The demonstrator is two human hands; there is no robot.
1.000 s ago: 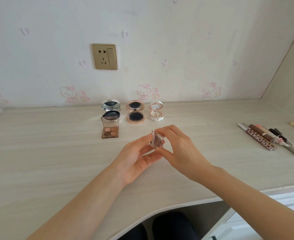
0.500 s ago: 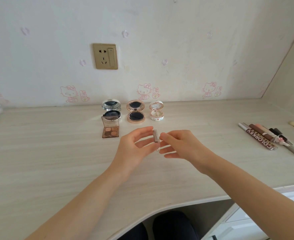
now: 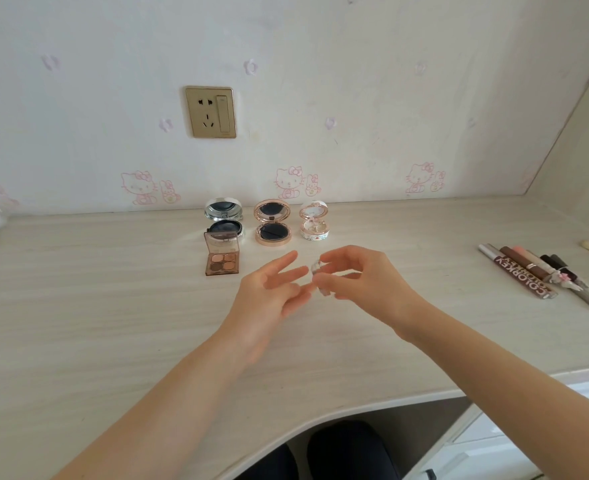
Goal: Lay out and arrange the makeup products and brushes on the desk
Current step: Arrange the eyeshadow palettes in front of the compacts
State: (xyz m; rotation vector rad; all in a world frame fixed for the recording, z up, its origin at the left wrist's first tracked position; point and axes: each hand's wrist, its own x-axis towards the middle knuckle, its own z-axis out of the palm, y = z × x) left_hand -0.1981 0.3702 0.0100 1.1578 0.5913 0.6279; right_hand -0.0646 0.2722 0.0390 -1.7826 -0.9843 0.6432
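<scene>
Fingers of the right hand (image 3: 362, 282) pinch a small clear case (image 3: 320, 279) edge-on above the desk (image 3: 95, 306), in front of the open compacts. The left hand (image 3: 268, 299) is spread open just beside it, fingertips near the case; whether they touch it is unclear. A brown eyeshadow palette (image 3: 222, 255) lies open before a silver compact (image 3: 223, 220), a rose-gold compact (image 3: 272, 225) and a white compact (image 3: 314, 224). Pencils and tubes (image 3: 535, 271) lie far right.
</scene>
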